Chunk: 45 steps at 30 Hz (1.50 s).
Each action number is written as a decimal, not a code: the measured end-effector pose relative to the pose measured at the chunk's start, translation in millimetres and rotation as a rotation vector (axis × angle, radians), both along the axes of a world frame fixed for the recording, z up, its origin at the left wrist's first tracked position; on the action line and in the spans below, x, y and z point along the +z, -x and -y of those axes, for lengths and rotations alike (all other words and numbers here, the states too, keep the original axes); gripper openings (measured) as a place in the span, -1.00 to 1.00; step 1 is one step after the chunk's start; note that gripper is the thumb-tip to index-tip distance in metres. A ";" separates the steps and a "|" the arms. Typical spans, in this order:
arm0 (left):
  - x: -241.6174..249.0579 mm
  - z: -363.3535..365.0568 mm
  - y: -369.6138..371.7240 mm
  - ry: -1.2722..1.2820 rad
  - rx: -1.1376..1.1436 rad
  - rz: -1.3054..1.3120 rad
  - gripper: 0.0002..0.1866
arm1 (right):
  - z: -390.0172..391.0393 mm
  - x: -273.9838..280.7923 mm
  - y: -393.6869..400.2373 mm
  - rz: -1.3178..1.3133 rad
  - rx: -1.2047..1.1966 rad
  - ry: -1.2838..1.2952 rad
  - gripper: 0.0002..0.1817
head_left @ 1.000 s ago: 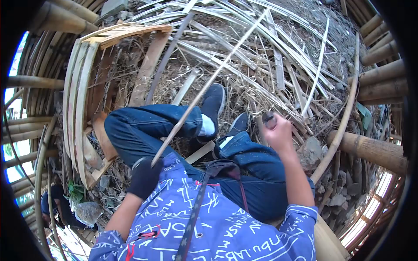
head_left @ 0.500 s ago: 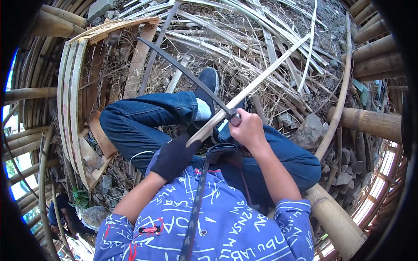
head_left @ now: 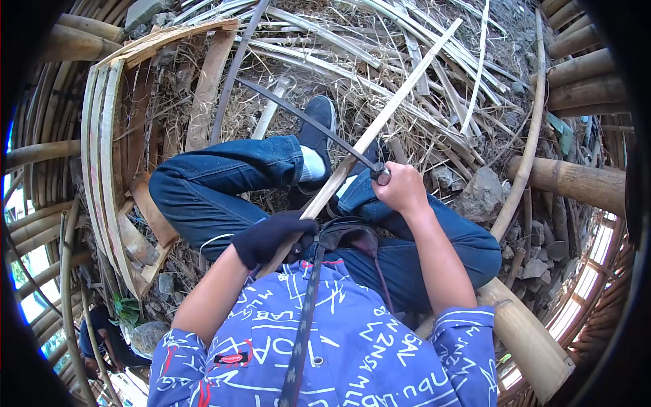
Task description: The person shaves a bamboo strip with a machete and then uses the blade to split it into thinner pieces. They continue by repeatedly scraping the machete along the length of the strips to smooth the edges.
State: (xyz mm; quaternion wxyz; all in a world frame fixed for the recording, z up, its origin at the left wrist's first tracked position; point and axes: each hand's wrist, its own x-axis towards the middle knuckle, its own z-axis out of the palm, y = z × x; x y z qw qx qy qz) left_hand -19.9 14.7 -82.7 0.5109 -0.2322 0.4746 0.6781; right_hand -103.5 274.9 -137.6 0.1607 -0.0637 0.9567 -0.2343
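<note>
My left hand (head_left: 273, 237), in a black glove, is wrapped round the lower part of a pale bamboo strip (head_left: 392, 103). The strip slants from my lap up to the right, and its lower end lies beneath the glove near my shirt. My bare right hand (head_left: 403, 190) is closed on the handle of a long dark machete (head_left: 308, 121). The blade points to the upper left and crosses the strip, with the part near the handle at the strip. Below the hands, a dark sheath-like piece (head_left: 347, 239) lies at my waist beside a patterned strap (head_left: 303, 325).
Many split bamboo strips (head_left: 325, 57) cover the ground ahead. A wooden frame (head_left: 106, 176) stands at left. Thick bamboo poles (head_left: 576, 184) and broken rocks (head_left: 483, 195) lie at right. Another person (head_left: 102, 339) is at the lower left.
The bamboo strip has been drawn down toward my body, its upper end lower and further left. My right hand and the machete have shifted slightly right, the blade now lying flatter.
</note>
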 end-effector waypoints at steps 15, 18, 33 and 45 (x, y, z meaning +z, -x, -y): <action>-22.7 -37.3 50.3 -0.093 -0.022 0.263 -0.64 | -3.0 -16.4 -4.7 -0.002 0.009 -0.018 -0.81; -20.0 -37.9 47.3 -0.057 -0.059 0.199 -0.69 | -3.3 -25.7 -4.4 -0.008 0.011 -0.115 -0.83; -16.7 -39.7 50.4 0.029 -0.072 0.202 -0.67 | -3.3 -44.1 -2.6 -0.074 -0.053 -0.124 -0.82; -7.8 -45.0 52.6 0.077 -0.065 0.174 -0.67 | -1.2 -44.2 1.0 -0.085 -0.141 -0.174 -0.81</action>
